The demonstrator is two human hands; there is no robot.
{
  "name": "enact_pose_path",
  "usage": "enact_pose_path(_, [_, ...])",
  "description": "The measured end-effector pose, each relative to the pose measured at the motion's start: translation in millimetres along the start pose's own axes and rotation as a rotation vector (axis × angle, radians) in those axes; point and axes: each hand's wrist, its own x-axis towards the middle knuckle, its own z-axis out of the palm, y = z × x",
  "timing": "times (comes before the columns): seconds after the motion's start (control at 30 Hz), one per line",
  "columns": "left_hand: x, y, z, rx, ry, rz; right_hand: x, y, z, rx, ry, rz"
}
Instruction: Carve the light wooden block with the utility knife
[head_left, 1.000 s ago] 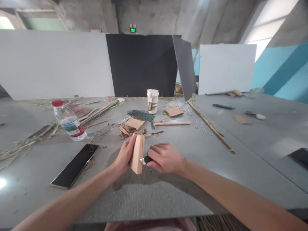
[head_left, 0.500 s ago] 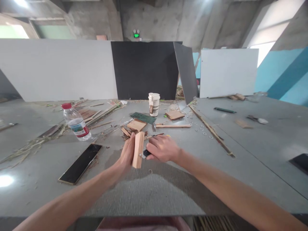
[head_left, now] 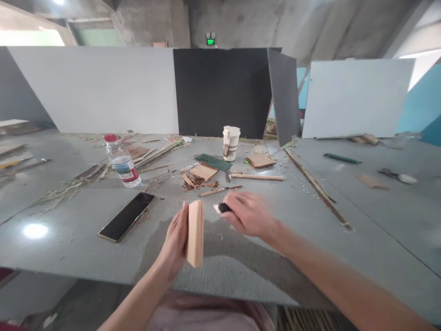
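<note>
My left hand (head_left: 176,243) grips a pale wooden block (head_left: 195,232), held on edge just above the grey table (head_left: 69,239). My right hand (head_left: 248,214) is closed on a small knife (head_left: 221,208) with a black handle and a short blade that points left. The blade tip is a little to the right of the block's upper end, apart from the wood. A small wood curl (head_left: 219,237) lies on the table between my hands.
A black phone (head_left: 127,216) lies left of my hands. Farther back stand a water bottle (head_left: 122,161) and a paper cup (head_left: 230,143), with wood pieces and shavings (head_left: 200,177), a dowel (head_left: 257,176), bamboo strips (head_left: 69,188) and washers. Boards lean at the table's back.
The knife has drawn away from the block's right face, up and to the right. The block now stands more upright. The view has shifted to the left.
</note>
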Motion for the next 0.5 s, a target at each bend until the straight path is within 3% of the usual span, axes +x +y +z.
enact_pose_path(0.2, [-7.0, -0.5, -8.4, -0.017, 0.123, 0.020, -7.6, -39.1, 15.5, 0.099, -0.109, -0.168])
enact_pose_path(0.33, [-9.4, -2.2, -6.7, 0.011, 0.181, 0.024, -11.1, -44.6, 17.5, 0.104, -0.158, -0.184])
enact_pose_path(0.5, [-12.3, -6.0, -5.6, 0.025, 0.171, 0.029, -11.9, -44.0, 17.1, 0.097, -0.183, -0.198])
